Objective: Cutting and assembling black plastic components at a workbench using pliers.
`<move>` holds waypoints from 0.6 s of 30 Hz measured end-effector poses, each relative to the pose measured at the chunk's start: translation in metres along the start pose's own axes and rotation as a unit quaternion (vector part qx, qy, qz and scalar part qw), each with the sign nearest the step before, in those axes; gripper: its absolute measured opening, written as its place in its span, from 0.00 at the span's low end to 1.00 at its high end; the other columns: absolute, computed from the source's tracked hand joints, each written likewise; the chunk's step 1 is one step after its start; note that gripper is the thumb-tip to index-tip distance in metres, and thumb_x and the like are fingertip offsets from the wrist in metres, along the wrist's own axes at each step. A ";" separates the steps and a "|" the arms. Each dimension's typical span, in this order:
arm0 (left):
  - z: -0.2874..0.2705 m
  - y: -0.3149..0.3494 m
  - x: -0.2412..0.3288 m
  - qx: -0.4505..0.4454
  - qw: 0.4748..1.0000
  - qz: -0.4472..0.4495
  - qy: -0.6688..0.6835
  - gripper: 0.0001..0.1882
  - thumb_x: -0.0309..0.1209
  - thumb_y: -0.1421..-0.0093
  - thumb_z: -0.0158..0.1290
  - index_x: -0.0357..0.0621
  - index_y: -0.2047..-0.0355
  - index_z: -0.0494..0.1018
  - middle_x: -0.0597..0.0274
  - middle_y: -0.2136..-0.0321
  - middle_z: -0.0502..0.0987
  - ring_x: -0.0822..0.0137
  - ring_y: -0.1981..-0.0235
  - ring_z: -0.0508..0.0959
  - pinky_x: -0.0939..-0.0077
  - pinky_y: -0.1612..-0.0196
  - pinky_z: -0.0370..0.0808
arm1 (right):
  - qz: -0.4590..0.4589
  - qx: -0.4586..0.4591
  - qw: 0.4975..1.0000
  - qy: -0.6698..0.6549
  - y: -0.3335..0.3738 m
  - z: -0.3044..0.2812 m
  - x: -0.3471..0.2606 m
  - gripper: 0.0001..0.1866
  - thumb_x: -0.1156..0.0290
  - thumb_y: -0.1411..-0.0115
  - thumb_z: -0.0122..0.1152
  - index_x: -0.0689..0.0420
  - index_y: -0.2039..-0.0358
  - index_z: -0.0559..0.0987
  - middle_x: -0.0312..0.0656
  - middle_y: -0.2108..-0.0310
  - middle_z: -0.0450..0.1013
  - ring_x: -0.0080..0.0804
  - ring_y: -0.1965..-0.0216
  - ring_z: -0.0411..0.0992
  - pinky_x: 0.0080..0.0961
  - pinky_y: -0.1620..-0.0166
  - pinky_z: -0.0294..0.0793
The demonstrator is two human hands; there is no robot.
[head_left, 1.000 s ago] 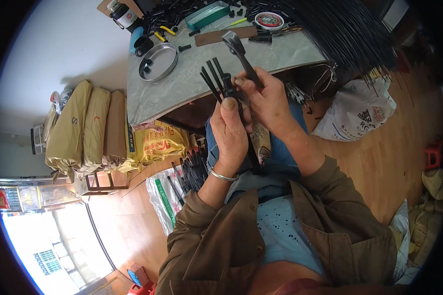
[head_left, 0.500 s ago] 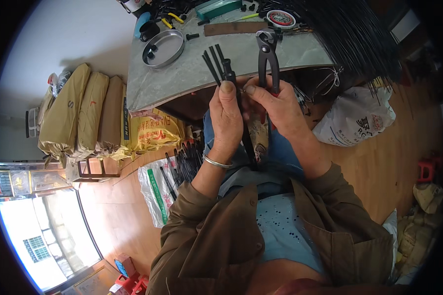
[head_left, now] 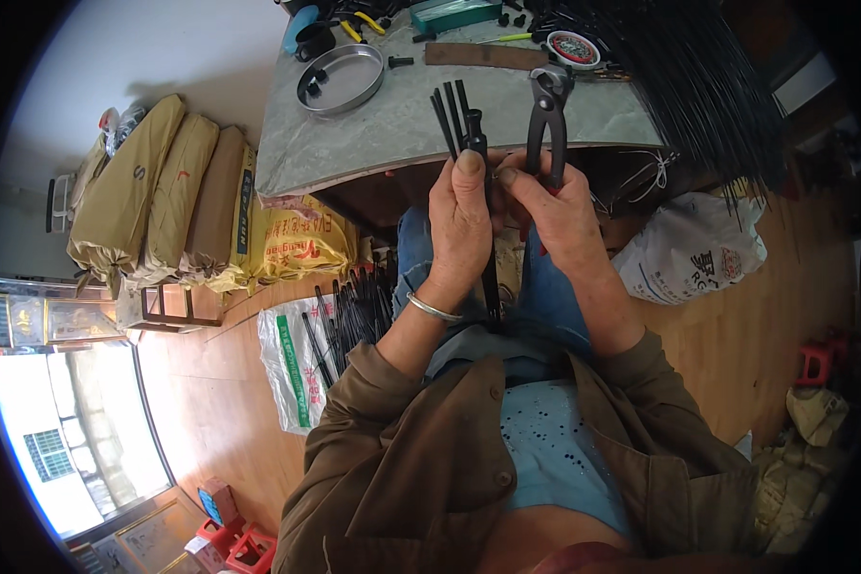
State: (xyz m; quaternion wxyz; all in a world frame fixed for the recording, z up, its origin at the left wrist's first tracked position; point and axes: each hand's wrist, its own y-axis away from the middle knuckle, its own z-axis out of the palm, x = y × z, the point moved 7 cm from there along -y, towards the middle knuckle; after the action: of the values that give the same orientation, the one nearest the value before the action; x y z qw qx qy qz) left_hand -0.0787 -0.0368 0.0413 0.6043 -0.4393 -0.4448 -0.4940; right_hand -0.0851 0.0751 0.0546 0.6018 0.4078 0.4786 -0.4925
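Bundle of black rods (head_left: 469,134) upright over the lap, clenched at mid-length in left hand (head_left: 461,230); likely stiff, light, slippery, best gripped tight near the top. Pincers (head_left: 548,115) grasped in right hand (head_left: 555,206), nose up beside the grey table (head_left: 373,134).

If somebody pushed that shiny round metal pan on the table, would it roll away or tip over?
Probably neither. The round metal pan sits flat on the table and looks low and wide, so it would likely slide. The small black pieces inside might rattle or shift.
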 end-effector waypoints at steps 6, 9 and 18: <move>-0.001 0.001 0.001 0.002 1.000 0.014 0.013 0.29 0.53 0.34 0.37 0.36 0.65 0.73 0.73 0.86 0.64 0.82 0.86 0.61 0.86 0.84 0.57 | -0.022 -0.006 1.000 0.012 0.002 0.003 -0.003 0.06 0.73 0.40 0.55 0.61 0.64 0.76 0.31 0.78 0.70 0.14 0.80 0.66 0.11 0.79 0.64; 0.000 0.001 0.001 -0.007 1.000 0.011 0.029 0.29 0.53 0.35 0.38 0.36 0.65 0.72 0.73 0.86 0.64 0.82 0.86 0.61 0.85 0.84 0.57 | -0.026 0.000 0.999 0.021 0.003 0.004 -0.003 0.06 0.73 0.40 0.55 0.61 0.64 0.76 0.31 0.78 0.70 0.14 0.80 0.66 0.11 0.79 0.64; -0.005 0.002 0.000 0.003 0.999 0.010 0.039 0.28 0.53 0.35 0.39 0.36 0.65 0.71 0.72 0.85 0.65 0.82 0.85 0.62 0.86 0.84 0.58 | -0.032 -0.010 0.999 0.015 0.004 0.009 -0.003 0.06 0.73 0.40 0.55 0.61 0.65 0.76 0.31 0.78 0.70 0.14 0.79 0.67 0.12 0.80 0.64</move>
State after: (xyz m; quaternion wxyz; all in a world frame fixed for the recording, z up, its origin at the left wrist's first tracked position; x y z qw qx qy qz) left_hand -0.0761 -0.0413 0.0403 0.6271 -0.4226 -0.4181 -0.5033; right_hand -0.0798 0.0679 0.0596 0.5822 0.3941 0.5053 -0.5005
